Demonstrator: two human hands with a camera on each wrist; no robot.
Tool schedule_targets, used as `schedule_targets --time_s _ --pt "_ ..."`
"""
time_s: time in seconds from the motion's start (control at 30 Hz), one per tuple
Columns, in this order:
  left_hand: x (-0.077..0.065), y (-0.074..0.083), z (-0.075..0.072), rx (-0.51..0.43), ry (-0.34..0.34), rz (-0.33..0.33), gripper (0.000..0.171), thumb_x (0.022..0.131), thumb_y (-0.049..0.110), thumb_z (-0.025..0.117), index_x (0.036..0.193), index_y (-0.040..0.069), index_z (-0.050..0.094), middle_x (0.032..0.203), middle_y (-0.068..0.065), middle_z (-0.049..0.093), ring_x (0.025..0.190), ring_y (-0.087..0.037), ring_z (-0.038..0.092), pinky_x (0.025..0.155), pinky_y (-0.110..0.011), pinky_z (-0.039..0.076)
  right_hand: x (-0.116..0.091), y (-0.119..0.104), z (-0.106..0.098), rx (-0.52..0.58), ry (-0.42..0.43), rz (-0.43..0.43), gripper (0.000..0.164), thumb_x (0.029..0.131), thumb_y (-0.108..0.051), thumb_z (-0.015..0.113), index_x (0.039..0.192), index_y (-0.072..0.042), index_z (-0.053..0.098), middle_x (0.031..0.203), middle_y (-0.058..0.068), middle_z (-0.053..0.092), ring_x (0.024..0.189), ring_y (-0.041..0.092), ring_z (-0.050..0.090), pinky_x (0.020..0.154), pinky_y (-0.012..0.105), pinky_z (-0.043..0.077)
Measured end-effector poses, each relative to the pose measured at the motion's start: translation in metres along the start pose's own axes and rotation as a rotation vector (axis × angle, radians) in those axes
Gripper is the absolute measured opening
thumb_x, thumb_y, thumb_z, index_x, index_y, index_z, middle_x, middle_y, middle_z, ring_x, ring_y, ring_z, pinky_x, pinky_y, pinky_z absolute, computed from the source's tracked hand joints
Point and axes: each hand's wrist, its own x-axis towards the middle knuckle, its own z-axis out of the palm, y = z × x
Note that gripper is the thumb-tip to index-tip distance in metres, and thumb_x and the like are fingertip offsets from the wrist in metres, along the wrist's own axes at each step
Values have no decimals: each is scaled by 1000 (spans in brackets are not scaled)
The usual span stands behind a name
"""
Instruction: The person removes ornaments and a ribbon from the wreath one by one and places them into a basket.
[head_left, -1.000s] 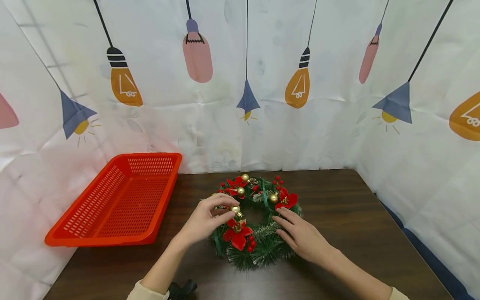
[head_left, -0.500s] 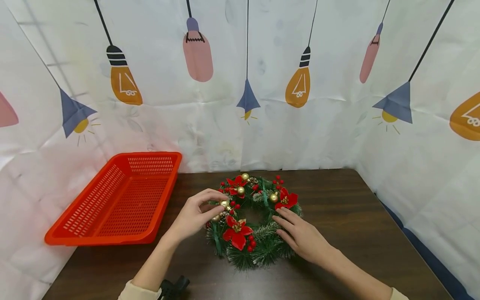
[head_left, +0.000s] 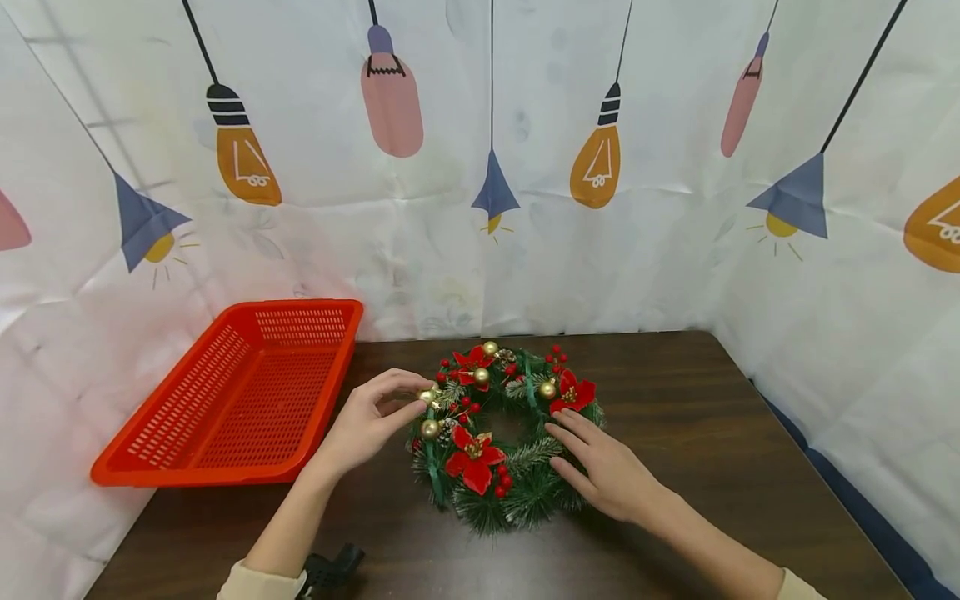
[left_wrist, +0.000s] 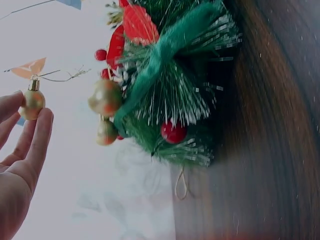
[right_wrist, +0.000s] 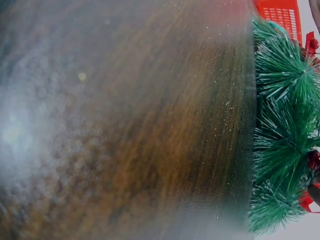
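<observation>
My left hand (head_left: 369,423) pinches a small gold ball ornament (left_wrist: 33,105) between thumb and fingertips. A thin wire trails from the ball's cap, and in the left wrist view the ball hangs apart from the greenery. A green wreath (head_left: 480,510) lies on the table, decorated with red poinsettia flowers (head_left: 476,462), red berries, pinecones and other gold balls (head_left: 431,429). Over the wreath's right side my right hand (head_left: 606,475) lies with its fingers extended, the fingertips at the greenery beside a red flower (head_left: 573,392).
A red plastic basket (head_left: 307,467) with perforated sides stands at the back left of the dark wooden table (head_left: 697,433). Behind it hangs a white curtain (head_left: 442,258) printed with lamps. A black strap (head_left: 333,567) is around the left wrist.
My left hand has moved left and slightly up, carrying the gold ball from over the wreath's inner left part to its outer left edge. The right hand stays nearly still.
</observation>
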Motion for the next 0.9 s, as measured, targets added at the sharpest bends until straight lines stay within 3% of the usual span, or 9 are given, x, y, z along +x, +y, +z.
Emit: schedule_targets --time_s 0.23,0.47,0.9 --pt "-2 -2 -13 52 36 -46 25 98 12 73 122 3 71 119 -2 67 108 -18 65 93 -32 56 0 -1 -1 -4 -10 4 62 104 -47 59 151 -8 52 157 13 44 147 30 37 109 51 43" --pt "-3 -5 -24 73 73 -41 22 98 11 73 120 12 73 118 -1 68 109 -19 65 93 -29 55 0 -2 -1 -1 -3 -3 62 103 -45 61 149 -5 53 156 15 45 147 32 37 109 53 42" --pt "-12 -7 -47 113 145 -61 25 98 13 72 124 13 72 122 -4 67 109 -15 64 93 -21 52 0 -4 -2 -17 -22 17 60 103 -45 60 146 -4 56 157 14 45 148 30 36 110 51 42"
